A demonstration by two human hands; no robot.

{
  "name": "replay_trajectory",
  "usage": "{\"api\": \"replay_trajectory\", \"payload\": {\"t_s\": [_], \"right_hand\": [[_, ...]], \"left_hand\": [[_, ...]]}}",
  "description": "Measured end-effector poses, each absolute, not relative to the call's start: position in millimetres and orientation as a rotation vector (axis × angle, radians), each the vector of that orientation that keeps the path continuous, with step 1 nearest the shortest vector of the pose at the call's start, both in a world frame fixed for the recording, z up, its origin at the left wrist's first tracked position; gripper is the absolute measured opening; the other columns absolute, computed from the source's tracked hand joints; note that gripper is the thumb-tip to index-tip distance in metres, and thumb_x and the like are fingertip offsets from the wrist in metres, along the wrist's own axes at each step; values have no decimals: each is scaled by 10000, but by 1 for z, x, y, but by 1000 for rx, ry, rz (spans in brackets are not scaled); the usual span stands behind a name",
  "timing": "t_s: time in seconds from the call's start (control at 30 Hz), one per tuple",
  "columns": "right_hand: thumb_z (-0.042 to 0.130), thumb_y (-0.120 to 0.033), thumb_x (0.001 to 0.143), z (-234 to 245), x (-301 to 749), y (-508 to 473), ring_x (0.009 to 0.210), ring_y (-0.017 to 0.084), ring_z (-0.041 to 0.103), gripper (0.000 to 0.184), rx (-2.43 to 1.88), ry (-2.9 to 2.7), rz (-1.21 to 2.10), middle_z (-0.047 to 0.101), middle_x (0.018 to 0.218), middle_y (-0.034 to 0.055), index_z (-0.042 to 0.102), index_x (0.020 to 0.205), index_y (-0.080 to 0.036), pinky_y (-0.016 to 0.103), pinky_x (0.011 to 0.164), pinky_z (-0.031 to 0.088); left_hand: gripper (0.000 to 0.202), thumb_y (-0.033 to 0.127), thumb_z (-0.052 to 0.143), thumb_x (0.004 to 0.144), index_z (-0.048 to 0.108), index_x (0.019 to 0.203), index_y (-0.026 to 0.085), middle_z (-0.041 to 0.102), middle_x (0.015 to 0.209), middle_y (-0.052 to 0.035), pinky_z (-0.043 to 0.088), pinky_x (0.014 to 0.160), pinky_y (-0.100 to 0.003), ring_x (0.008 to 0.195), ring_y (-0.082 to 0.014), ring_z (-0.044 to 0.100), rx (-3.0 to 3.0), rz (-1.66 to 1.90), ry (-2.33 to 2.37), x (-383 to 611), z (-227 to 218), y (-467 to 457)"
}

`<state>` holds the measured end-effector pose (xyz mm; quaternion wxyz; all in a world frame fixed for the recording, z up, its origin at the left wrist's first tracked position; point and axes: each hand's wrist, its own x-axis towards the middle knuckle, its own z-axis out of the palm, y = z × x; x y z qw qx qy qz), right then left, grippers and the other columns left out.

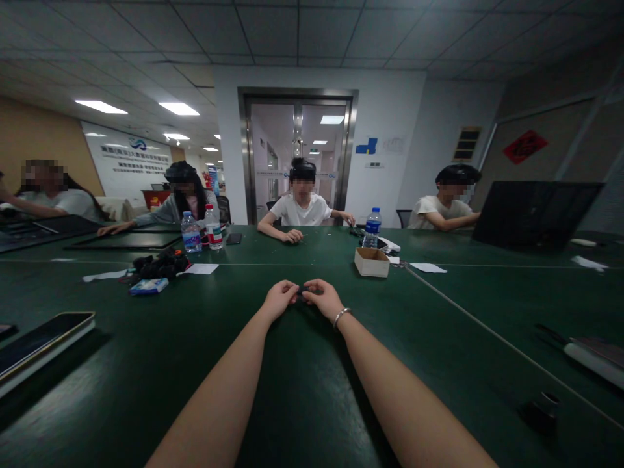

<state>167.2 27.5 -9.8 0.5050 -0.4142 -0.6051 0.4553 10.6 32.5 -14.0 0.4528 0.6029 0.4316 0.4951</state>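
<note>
My left hand [281,298] and my right hand [324,298] meet above the middle of the green table [312,364]. Between their fingertips is a small dark object [301,290], too small to make out. Both hands are closed in a pinch, one on each side of it. A silver bracelet circles my right wrist. To the right, beyond my hands, stands a small open cardboard box [372,266].
Behind the box is a water bottle [373,227]. At left lie a heap of black cables [158,265], a blue-white packet [149,286] and a large phone [43,344]. A dark round object [542,411] sits near right. Several people sit across the table.
</note>
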Motion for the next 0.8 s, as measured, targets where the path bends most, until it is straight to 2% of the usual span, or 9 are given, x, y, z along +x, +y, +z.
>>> {"api": "replay_trajectory", "payload": {"t_s": [0.17, 0.4, 0.53, 0.8], "right_hand": [[660, -192, 688, -9, 167, 29, 474, 103, 587, 259, -1014, -1433, 1118, 555, 540, -35, 522, 895, -120, 186, 448, 473], [599, -307, 767, -5, 166, 29, 379, 91, 543, 203, -1077, -1377, 1145, 556, 480, -20, 530, 819, -124, 161, 358, 423], [564, -313, 793, -5, 166, 28, 375, 86, 541, 192, -1060, -1367, 1160, 553, 484, -29, 517, 848, -135, 151, 349, 411], [605, -260, 753, -6, 169, 27, 442, 92, 577, 249, -1010, -1436, 1178, 589, 568, -11, 521, 952, -135, 164, 403, 444]], "left_hand": [[289, 333, 690, 643, 577, 819, 135, 577, 711, -25, 443, 609, -225, 643, -110, 550, 1442, 1246, 985, 10, -11, 27], [310, 295, 713, 619, 592, 853, 130, 593, 791, -50, 442, 604, -218, 675, -117, 554, 1506, 1272, 978, 10, -6, 20], [362, 284, 711, 624, 579, 927, 135, 590, 770, -45, 446, 606, -224, 689, -128, 562, 1449, 1279, 986, 11, -5, 20], [340, 371, 698, 631, 624, 842, 115, 603, 691, -46, 434, 587, -223, 651, -126, 557, 1422, 1274, 1043, 10, -7, 26]]}}
